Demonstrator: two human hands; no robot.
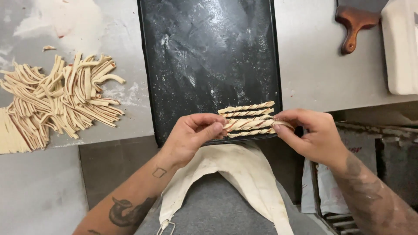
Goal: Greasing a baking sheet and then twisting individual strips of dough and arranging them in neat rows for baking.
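My left hand (191,135) and my right hand (309,132) pinch the two ends of a twisted dough strip (250,124), pale with reddish filling, held just over the near edge of a black floured baking tray (204,52). Three other twisted strips (247,109) lie in a row on the tray's near right corner, two behind the held one and one in front of it. A heap of flat cut dough strips (56,100) lies on the steel counter to the left, well away from both hands.
A flour patch (56,19) marks the counter at the back left. A brown wooden handle (353,24) and a white block (402,43) sit at the back right. A cream apron (244,174) hangs below the tray. Racks and bags (374,152) stand lower right.
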